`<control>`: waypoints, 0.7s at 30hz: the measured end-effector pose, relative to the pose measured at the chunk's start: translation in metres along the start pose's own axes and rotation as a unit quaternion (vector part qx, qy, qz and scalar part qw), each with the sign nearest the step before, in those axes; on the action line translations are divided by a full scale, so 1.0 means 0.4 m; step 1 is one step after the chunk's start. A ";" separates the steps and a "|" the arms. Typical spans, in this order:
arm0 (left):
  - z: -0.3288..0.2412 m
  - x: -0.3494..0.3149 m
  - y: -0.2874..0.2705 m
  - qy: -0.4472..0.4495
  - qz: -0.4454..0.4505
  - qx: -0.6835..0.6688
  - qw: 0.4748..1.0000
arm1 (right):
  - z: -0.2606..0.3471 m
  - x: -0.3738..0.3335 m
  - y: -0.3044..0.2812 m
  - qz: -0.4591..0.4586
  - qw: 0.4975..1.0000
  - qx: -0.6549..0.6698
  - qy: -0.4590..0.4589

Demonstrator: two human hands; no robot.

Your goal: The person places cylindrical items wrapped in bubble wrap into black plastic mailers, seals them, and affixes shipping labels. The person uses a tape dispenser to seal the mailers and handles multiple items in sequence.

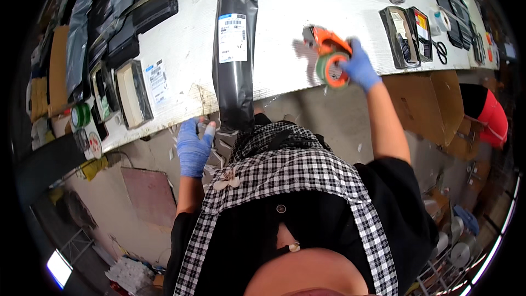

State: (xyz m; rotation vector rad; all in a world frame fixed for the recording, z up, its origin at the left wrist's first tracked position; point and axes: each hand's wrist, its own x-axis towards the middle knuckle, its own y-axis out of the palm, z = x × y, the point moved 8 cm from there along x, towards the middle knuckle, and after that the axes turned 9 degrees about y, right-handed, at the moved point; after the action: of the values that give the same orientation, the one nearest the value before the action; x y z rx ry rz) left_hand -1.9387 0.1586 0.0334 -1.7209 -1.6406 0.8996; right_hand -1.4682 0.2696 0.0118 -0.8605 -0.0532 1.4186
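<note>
My right hand (360,67), in a blue glove, grips an orange tape dispenser (332,38) with a green tape roll on it, at the table's front edge. To its left, a long black plastic parcel (235,85) with a white label (233,37) lies across the white table (296,0), its near end hanging over the edge towards my apron. Beside that near end is my left hand (194,145), also gloved in blue. Its fingers are slightly apart at the table edge and hold nothing that I can see.
Black packages (156,0) pile up at the far left, near an open tray-like box (133,93) and a loose label sheet (157,81). To the right lie small black boxes (400,35) and scissors (440,52). A cardboard box (422,104) stands below the right edge.
</note>
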 end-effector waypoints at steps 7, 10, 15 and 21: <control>-0.262 -0.045 0.146 -0.220 0.131 -0.549 0.796 | 0.141 -0.398 0.222 0.052 0.920 0.055 -0.385; -0.260 -0.056 0.168 -0.205 0.133 -0.552 0.797 | 0.151 -0.415 0.246 0.029 0.904 0.059 -0.421; -0.216 -0.059 0.142 -0.174 0.073 -0.454 0.871 | 0.162 -0.429 0.276 0.049 0.898 0.006 -0.437; -0.047 -0.007 0.035 -0.109 -0.129 -0.244 0.955 | 0.025 -0.360 0.208 0.017 0.906 -0.142 -0.399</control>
State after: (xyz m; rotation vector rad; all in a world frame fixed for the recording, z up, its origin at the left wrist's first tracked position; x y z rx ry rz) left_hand -1.9151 0.1555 0.0337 -1.6942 -2.3250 0.6068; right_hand -1.5720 0.1420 0.0384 -0.4553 -0.8896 1.7431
